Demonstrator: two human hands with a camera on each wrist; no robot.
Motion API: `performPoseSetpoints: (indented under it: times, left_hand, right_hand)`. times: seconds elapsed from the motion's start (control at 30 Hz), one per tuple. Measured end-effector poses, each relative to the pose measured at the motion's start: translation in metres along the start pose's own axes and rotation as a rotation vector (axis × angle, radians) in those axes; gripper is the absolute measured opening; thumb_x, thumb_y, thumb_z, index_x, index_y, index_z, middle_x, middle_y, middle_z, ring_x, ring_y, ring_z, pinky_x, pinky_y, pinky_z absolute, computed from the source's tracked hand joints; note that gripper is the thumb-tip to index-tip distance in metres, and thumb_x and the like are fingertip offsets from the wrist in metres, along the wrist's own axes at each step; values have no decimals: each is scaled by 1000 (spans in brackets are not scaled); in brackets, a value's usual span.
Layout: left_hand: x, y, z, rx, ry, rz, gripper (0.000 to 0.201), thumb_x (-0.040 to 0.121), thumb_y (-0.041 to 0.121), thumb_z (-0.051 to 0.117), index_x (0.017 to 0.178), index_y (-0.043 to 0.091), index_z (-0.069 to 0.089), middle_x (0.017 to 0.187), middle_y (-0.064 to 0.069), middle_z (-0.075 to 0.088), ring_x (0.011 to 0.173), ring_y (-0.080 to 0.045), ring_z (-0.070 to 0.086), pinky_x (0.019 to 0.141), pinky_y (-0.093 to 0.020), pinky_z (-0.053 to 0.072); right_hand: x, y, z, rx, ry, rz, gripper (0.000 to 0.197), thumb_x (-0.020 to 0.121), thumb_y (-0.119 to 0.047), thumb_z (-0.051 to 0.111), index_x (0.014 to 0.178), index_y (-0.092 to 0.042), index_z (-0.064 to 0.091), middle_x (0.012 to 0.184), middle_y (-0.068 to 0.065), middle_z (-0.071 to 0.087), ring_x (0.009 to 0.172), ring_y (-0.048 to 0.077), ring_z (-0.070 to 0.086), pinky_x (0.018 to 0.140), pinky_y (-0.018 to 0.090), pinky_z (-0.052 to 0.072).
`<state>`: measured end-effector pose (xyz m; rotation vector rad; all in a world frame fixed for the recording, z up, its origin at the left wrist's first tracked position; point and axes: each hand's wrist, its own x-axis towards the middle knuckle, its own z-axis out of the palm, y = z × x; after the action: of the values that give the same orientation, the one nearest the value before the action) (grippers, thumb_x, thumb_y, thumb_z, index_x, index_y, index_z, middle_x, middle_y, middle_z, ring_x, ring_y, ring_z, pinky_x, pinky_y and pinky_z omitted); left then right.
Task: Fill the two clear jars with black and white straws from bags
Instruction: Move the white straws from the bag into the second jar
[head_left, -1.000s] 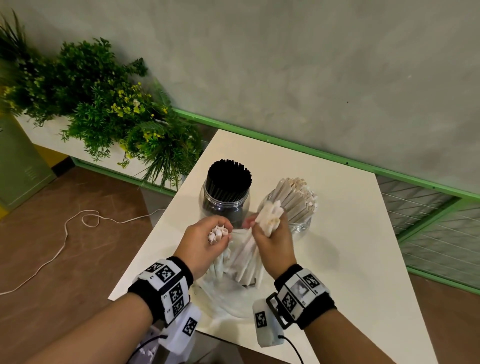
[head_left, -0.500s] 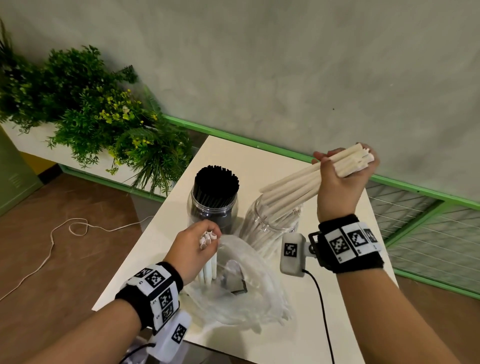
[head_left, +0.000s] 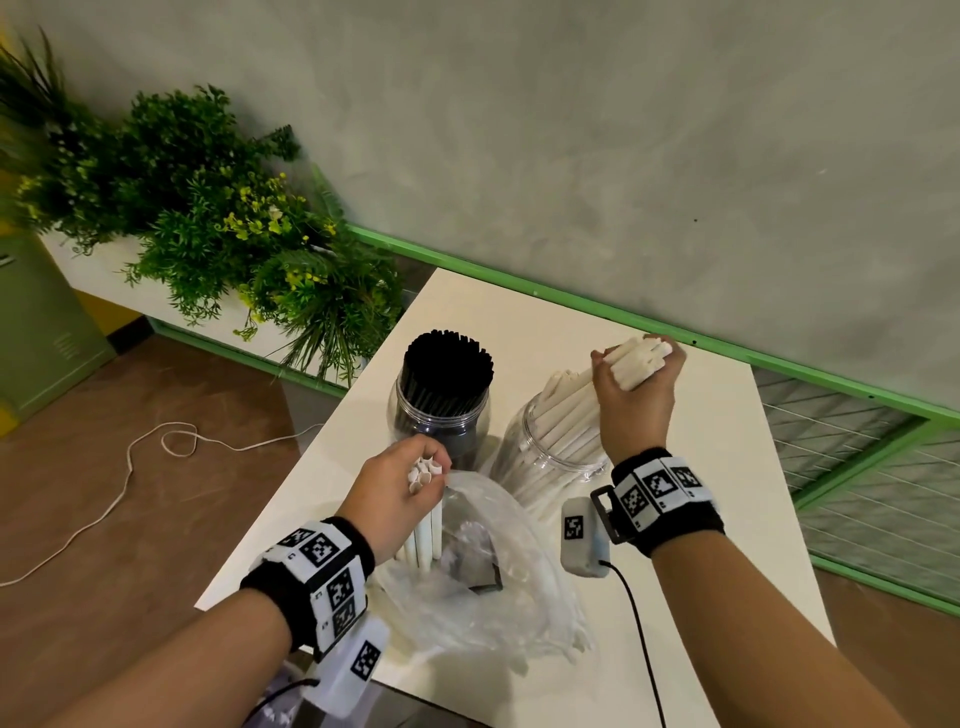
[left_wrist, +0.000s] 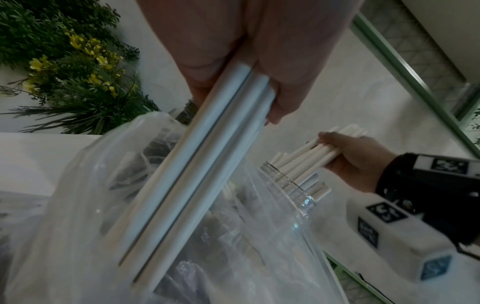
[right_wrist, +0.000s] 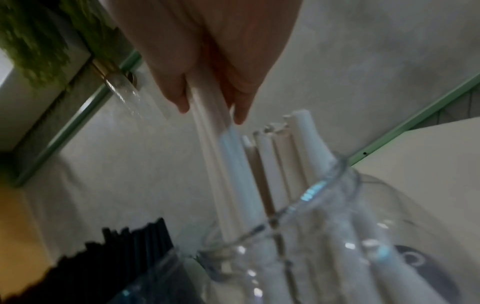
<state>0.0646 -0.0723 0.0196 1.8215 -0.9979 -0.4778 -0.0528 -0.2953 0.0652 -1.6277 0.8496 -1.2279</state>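
Note:
Two clear jars stand side by side on the white table (head_left: 727, 467). The left jar (head_left: 441, 415) is packed with black straws (head_left: 448, 366). The right jar (head_left: 545, 457) holds white straws. My right hand (head_left: 636, 387) grips a bundle of white straws (head_left: 639, 358) whose lower ends slant down into the right jar's mouth (right_wrist: 298, 207). My left hand (head_left: 402, 491) grips a smaller bunch of white straws (left_wrist: 192, 174) that stands upright in the mouth of a clear plastic bag (head_left: 478, 582) at the table's front.
Green plants (head_left: 218, 228) fill a planter to the left of the table. A green rail (head_left: 571, 301) runs along the grey wall behind. A white cord (head_left: 130, 467) lies on the brown floor at the left. A dark label lies inside the bag.
My right hand lifted its bundle of white straws out of the bag, swung it up and right, then lowered its ends into the right jar. My left hand stayed at the bag with its bunch.

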Motion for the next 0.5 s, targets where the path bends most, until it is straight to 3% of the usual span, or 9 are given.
performPoseSetpoints:
  times: [0.07,0.1,0.17,0.2,0.27,0.3,0.37,0.4,0.5]
  left_hand:
    - [1,1,0,-7,-3,-3,15,87,8,62,85,22,59,79,7,59,56,2,49,52,-9,35]
    - [1,1,0,-13,-3,-4,15,87,7,61,85,22,59,78,7,59,55,2,49,51,-9,35]
    - [1,1,-1,-20,-7,-5,15,86,6,61,85,21,59,76,8,58,54,1,49,51,-9,35]
    - [1,1,-1,-21,-9,-7,15,86,6,61,85,21,59,76,8,58,54,1,48,51,-9,35]
    - [1,0,-1,-22,-12,-7,15,86,7,61,85,22,59,76,9,57,54,0,48,50,-9,34]
    - [1,-1,-1,-20,-12,-5,16,86,7,61,85,23,59,77,9,58,56,0,50,52,-9,35]
    - [1,-1,-1,-15,-11,0,17,85,8,61,84,25,59,80,8,60,62,0,52,56,-10,38]
    - [1,-2,-1,-13,-9,1,18,85,8,61,84,26,59,80,8,60,63,-1,52,57,-10,38]
    - [1,-3,0,-8,-6,-2,18,85,8,61,85,26,59,82,7,61,66,-2,53,58,-10,39]
  right_hand:
    - [-2,16,-3,-149,-92,60,44,87,-21,69,122,-22,43,108,-5,58,101,13,58,75,7,45]
    - [-4,23,-7,-189,-119,66,43,89,-31,66,125,-22,45,116,-5,54,109,12,53,85,11,45]
    - [-6,37,-21,-217,-104,48,43,95,-50,46,130,-25,49,128,-9,45,124,12,43,103,33,43]
    - [-9,43,-29,-216,-70,53,44,98,-51,37,132,-26,50,130,-10,43,127,13,41,107,41,39]
    - [-17,52,-44,-195,-20,115,46,100,-49,33,138,-26,45,137,-10,40,132,11,37,114,43,30]
    - [-23,56,-50,-188,-41,172,54,97,-56,37,142,-26,39,142,-10,37,135,10,34,116,43,27]
    - [-35,61,-54,-222,-151,277,88,79,-74,50,149,-27,25,153,-7,27,140,12,26,117,42,24]
    - [-37,63,-52,-260,-207,303,102,71,-76,59,151,-26,19,155,-6,23,142,13,23,116,40,23]
    - [-30,65,-37,-273,-260,329,115,63,-56,77,151,-27,9,155,-1,24,142,15,24,115,39,26]
